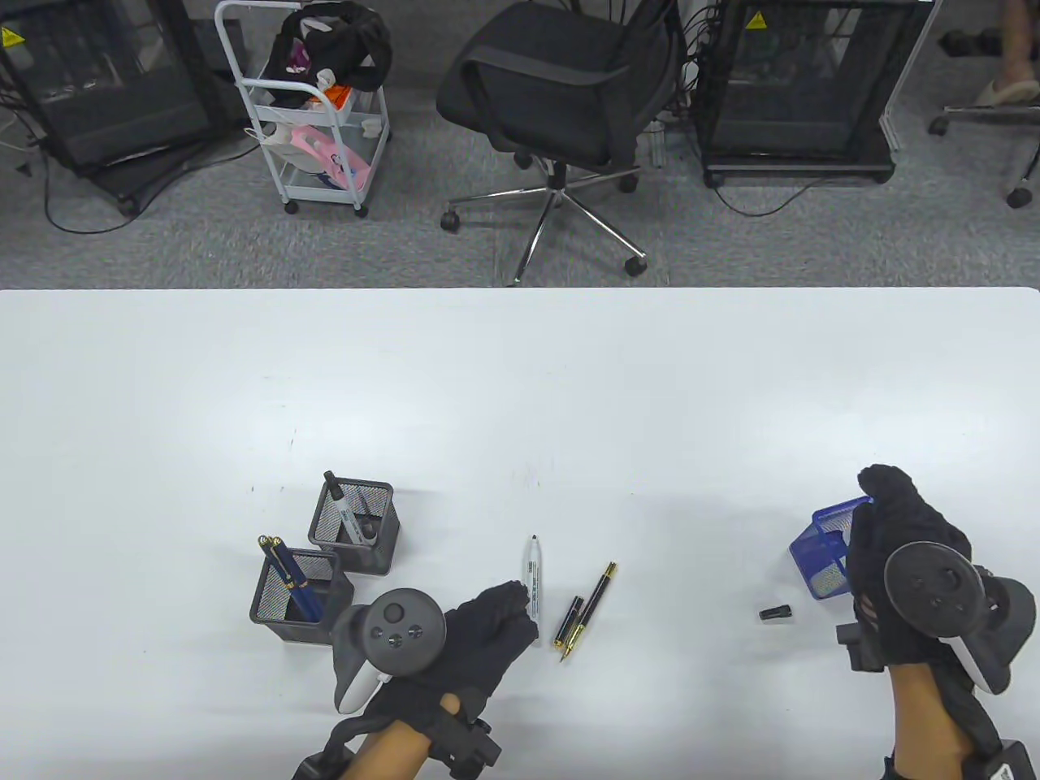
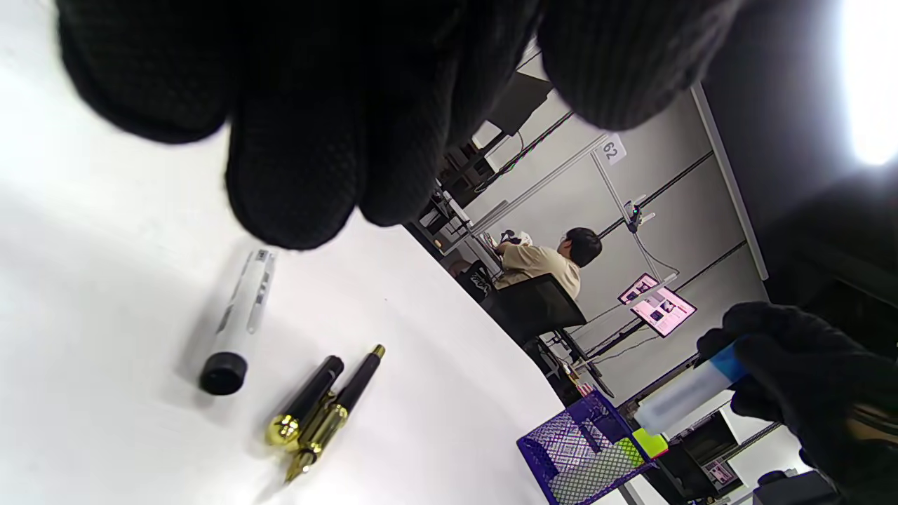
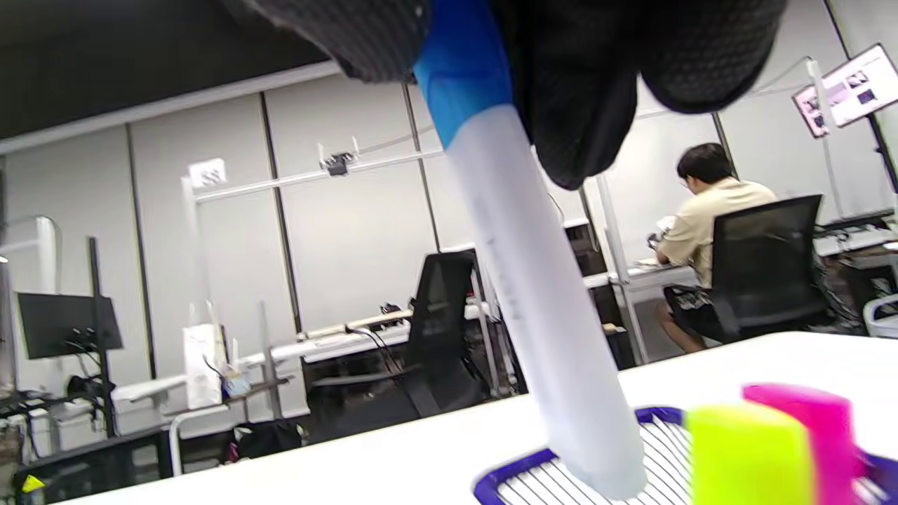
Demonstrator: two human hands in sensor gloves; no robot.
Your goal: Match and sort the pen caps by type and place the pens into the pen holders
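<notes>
My left hand (image 1: 508, 609) hovers with relaxed fingers (image 2: 295, 175) over the near end of a white marker (image 1: 534, 581) (image 2: 238, 315) lying on the table; it holds nothing. Right of the marker lie a black-and-gold pen (image 1: 600, 591) (image 2: 340, 410) and its separate cap (image 1: 569, 620) (image 2: 305, 403). My right hand (image 1: 890, 508) (image 2: 807, 379) grips a white marker with a blue cap (image 3: 540, 301) (image 2: 687, 394), its lower end just above the rim of the blue mesh holder (image 1: 825, 540) (image 3: 519, 468) (image 2: 579, 449). A loose black cap (image 1: 776, 613) lies left of that holder.
Two black mesh holders stand at the left: the far one (image 1: 355, 520) has a marker in it, the near one (image 1: 294, 595) has blue-and-gold pens. Yellow (image 3: 747, 452) and pink (image 3: 814, 421) highlighters sit in the blue holder. An office chair (image 1: 561, 89) stands beyond the table's far edge.
</notes>
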